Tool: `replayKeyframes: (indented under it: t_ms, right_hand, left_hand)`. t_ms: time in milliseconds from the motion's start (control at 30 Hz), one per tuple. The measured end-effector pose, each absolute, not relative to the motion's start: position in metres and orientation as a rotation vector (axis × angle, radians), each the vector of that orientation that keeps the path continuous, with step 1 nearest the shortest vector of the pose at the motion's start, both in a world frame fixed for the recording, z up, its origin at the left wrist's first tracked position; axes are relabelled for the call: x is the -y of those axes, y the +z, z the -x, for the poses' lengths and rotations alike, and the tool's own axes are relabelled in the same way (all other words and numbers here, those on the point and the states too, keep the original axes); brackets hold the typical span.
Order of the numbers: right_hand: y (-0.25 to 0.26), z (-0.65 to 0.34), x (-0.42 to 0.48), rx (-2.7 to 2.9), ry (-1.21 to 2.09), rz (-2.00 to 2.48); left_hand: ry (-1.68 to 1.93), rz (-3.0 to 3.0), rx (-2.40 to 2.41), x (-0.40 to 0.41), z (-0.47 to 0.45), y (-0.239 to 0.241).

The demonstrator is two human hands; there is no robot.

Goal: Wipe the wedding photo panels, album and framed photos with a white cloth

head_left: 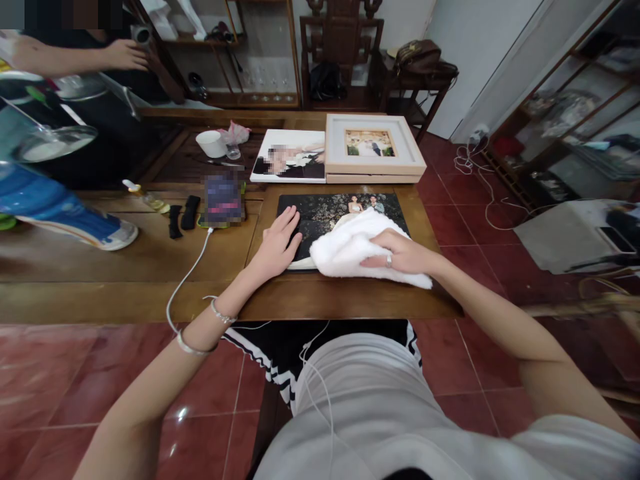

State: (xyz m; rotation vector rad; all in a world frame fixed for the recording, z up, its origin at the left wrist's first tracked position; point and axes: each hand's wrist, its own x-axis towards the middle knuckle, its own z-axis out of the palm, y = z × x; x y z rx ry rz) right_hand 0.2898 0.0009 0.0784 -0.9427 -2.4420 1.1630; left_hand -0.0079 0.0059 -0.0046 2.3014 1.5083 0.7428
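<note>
On the wooden table before me lies a dark photo album (315,207) with a couple pictured on its cover. My left hand (279,245) rests flat on the album's left edge, fingers stretched out. A fluffy white cloth (345,243) covers the album's lower right part and hangs past its near edge. My right hand (400,253), with a ring on one finger, is closed on the cloth and presses it against the cover. Part of the album is hidden beneath the cloth and hand.
Behind the album are a white photo book (295,173) and a framed photo box (375,170). To the left are a phone (223,200) on a white cable, a dropper bottle (150,200), a white cup (211,143) and a blue bottle (60,207). Another person's hand (127,55) shows far left.
</note>
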Motion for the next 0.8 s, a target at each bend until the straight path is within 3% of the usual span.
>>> replayKeyframes:
  t_ms: [400,800]
  right_hand:
    - [0.063,-0.249,-0.122,2.079,0.872,1.220]
    - [0.078,-0.264,0.022,2.449,1.005,0.881]
  left_hand:
    - [0.705,-2.276,-1.529,-0.003,0.006,0.001]
    - [0.732,-2.314,-1.510,-0.006,0.008,-0.005]
